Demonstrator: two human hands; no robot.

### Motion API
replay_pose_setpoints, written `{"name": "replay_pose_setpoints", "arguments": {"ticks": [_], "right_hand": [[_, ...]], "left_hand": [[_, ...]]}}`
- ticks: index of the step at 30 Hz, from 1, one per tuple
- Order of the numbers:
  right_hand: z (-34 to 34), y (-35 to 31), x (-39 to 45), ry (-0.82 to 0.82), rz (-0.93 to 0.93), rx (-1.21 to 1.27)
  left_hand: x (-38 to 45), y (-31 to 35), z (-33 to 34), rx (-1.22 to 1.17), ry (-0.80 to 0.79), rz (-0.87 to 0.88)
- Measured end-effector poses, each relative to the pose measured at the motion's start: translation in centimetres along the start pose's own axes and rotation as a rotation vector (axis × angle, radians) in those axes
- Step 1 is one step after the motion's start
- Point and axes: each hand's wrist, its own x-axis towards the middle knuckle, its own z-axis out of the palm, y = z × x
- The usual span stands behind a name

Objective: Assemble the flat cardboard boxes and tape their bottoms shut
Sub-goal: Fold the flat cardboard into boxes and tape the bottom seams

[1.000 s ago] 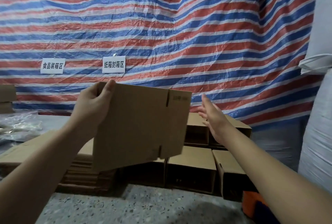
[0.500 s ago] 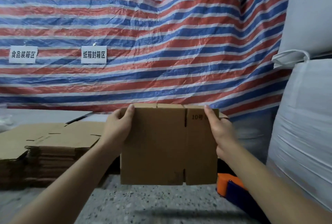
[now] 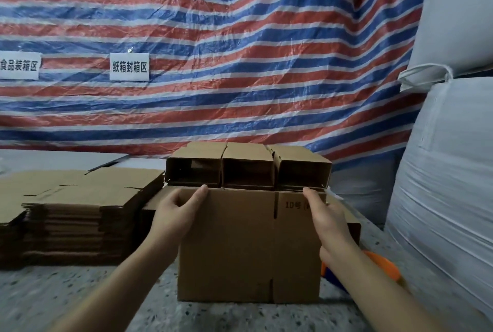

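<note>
The flat cardboard box (image 3: pixel 240 246) stands upright on edge, broad face toward the camera, long axis horizontal, before three opened boxes (image 3: pixel 248 169). The left hand (image 3: pixel 176 214) grips its upper left corner; the right hand (image 3: pixel 330 222) grips its upper right edge.

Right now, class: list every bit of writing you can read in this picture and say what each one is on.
"纸箱封箱区": white sign on the striped tarp.
"食品装箱区": left sign on the tarp; first character cut by the frame edge.
"10号": printed on the held box; what follows it is hidden by the right hand.
</note>
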Motion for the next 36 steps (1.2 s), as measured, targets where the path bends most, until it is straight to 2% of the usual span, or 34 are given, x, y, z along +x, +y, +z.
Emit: {"name": "replay_pose_setpoints", "arguments": {"ticks": [3,6,12,16,21,24,28,31,36], "right_hand": [[0.2,-0.2,-0.2,0.021,-0.02,0.013],[0.4,-0.2,-0.2,0.041,-0.06,0.013],[0.8,0.0,-0.7,0.036,-0.063,0.053],[0.7,0.0,-0.7,0.036,-0.04,0.077],[1.1,0.9,-0.8,0.061,-0.045,0.146],[1.1,0.7,-0.7,0.029,-0.062,0.125],[0.8,-0.1,-0.3,-0.187,-0.114,0.113],[0.5,-0.1,0.4,-0.318,-0.132,0.12],[0.0,1.5,1.3,-0.402,-0.01,0.113]], "left_hand": [[1.1,1.3,-1.3,0.085,-0.153,-0.116],[2.4,3.0,-2.4,0.175,-0.352,-0.141],[3.1,3.4,-2.6,0.086,-0.536,-0.245],[2.8,3.1,-2.9,0.042,-0.543,-0.274],[2.3,3.1,-2.1,0.039,-0.441,-0.27],[1.7,3.8,-2.0,-0.001,-0.469,-0.297],[1.0,4.3,-1.8,-0.171,-0.564,-0.287],[0.6,3.8,-1.0,-0.27,-0.497,-0.272],[-0.6,1.5,-0.3,-0.31,-0.466,-0.235]]}}
